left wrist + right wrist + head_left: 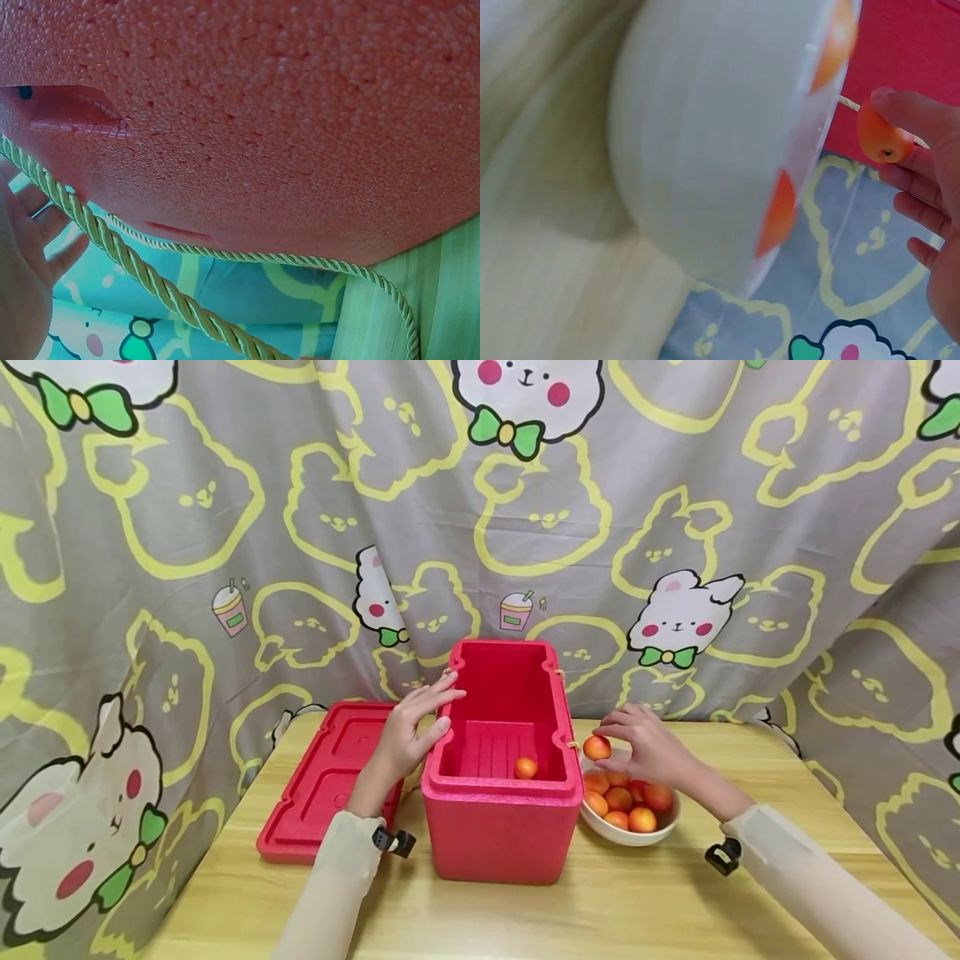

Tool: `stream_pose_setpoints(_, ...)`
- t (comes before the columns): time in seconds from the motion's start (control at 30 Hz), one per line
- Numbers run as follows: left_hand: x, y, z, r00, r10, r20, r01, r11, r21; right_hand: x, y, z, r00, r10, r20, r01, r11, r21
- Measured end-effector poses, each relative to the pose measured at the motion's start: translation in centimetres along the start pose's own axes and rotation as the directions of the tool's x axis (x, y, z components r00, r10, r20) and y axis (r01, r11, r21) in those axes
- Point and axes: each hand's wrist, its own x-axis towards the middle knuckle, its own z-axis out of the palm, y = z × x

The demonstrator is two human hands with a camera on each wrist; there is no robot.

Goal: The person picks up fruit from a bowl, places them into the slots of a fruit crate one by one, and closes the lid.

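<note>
A red foam box (498, 835) stands uncovered in the middle of the table, with one orange-red fruit (526, 767) on its floor near the front right corner. My left hand (412, 724) rests on the box's left rim, fingers straight over the edge. Just right of the box, my right hand (647, 745) pinches another orange-red fruit (881, 135) between thumb and fingers, above the white bowl (630, 837). Several similar fruits (642, 819) fill that bowl. In the left wrist view, the left hand (26, 262) shows beside the box wall, behind a twisted gold rope (142, 274).
The red lid (300, 814) lies flat on the wooden table (480, 927), left of the box. Gold rope runs along the box's sides. A patterned curtain (420, 527) hangs close behind the table and along both sides.
</note>
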Motion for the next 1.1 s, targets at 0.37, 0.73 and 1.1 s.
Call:
stream_pose_setpoints(0.37,-0.1,-0.1,-0.1,1.000,0.012,-0.013,-0.012,1.000,0.001,2.3,0.3,-2.1,0.991,-0.025,-0.133,0.021,0.999,-0.030)
stream_pose_setpoints(0.73,-0.2,-0.3,-0.1,1.000,0.008,-0.007,-0.008,1.000,0.006,4.6,-0.3,-4.0,0.968,0.007,-0.249,0.004,0.999,0.044)
stream_pose_setpoints(1.1,-0.1,0.0,0.1,1.000,-0.002,-0.003,0.002,1.000,0.001,7.3,-2.8,-5.5,0.953,0.038,-0.300,0.005,0.990,0.141)
